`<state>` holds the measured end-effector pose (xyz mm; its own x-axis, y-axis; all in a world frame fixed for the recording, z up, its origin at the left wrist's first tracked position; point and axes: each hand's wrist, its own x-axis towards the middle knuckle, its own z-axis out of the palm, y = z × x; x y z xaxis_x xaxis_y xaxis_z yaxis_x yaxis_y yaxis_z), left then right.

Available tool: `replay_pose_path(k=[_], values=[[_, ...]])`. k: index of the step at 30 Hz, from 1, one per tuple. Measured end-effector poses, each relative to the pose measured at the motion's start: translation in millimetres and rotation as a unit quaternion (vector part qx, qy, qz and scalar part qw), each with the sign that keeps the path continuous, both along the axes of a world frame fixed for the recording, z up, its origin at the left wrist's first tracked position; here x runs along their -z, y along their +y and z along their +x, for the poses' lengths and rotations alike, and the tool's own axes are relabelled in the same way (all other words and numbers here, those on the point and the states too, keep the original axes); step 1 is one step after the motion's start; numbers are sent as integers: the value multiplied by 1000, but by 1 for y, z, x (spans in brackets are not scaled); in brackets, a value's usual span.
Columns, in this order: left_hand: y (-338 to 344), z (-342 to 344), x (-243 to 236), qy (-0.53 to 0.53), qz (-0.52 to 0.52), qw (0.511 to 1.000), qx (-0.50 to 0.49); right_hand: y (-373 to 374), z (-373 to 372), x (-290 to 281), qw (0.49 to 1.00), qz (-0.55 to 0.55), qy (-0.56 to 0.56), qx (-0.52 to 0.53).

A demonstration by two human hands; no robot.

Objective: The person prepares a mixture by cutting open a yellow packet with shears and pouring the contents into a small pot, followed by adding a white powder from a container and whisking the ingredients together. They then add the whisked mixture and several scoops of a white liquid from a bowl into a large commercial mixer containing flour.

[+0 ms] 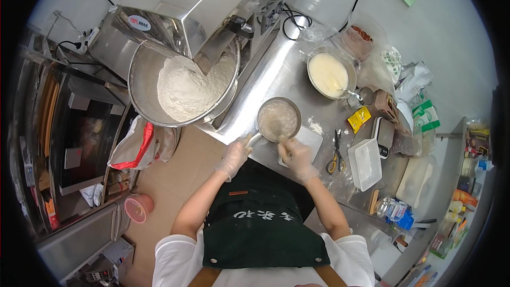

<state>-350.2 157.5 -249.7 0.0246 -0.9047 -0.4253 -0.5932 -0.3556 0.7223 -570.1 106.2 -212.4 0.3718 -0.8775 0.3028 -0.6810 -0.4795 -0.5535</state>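
Gripping its handle [255,139], the left hand [236,157] has the pan [298,119] just beyond; right hand [297,158] blurred, its hold unclear

We see steel counter [289,82]; scissors [336,153] lie at our clock centre. Bowl [351,69] of pale liquid [326,72] at twelve, yellow packet [359,120] at one, dark scale [383,132] at two, white tray [355,171] at four, white slab [312,142], partly hidden, near ten, flour smear [315,126] at eleven.

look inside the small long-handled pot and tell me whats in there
The pot holds a pale beige-grey mixture. It covers the pot's bottom, so that cannot be seen. Blur near the right grip leaves unclear whether a tool is in there too.
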Motion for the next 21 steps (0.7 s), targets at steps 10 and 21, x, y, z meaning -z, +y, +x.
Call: replay_pose_path(k=[10, 21], values=[[-5, 0, -20, -19, 18, 1000, 17, -41, -15, 33, 890, 343, -277, 113], [-2, 1, -2, 16, -11, 1000, 0, -28, 2, 4, 996, -61, 67, -2]])
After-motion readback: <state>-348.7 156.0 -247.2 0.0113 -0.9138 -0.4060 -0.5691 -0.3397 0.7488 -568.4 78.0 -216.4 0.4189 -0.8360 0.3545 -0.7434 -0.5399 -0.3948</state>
